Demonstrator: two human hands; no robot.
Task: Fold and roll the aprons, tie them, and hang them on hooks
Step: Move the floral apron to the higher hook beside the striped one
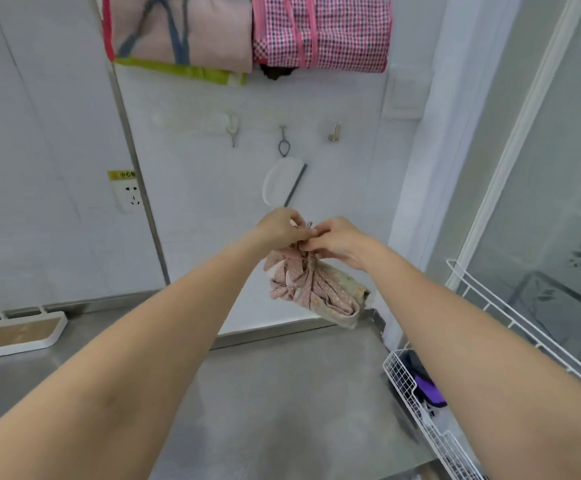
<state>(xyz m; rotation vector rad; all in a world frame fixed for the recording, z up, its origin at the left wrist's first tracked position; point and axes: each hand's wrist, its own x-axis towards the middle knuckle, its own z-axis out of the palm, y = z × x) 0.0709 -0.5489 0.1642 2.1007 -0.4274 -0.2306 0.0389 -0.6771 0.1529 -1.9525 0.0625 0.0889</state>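
1. Nearest the camera, a steel counter point(282, 393) is seen, with a white wire rack point(420, 403) at its right edge and a white tray point(19, 336) at its far left.
2. Above the counter's far edge, a rolled pink dotted apron point(313, 289) is held up in the air, bound round its middle by its own strap.
3. The strap at the top of the bundle is pinched by the left hand point(278, 228) with curled fingers.
4. The same strap is gripped by the right hand point(337, 242), fingertips meeting those of the left.
5. Beyond, three hooks are fixed on the white wall: a white hook point(232, 128), a dark wire hook point(283, 142) and a brass hook point(334, 132).
6. A white scraper-like tool point(280, 183) is seen below the wire hook.
7. Highest, a pink checked bag point(323, 32) and a folded pink cloth point(181, 32) are seen.
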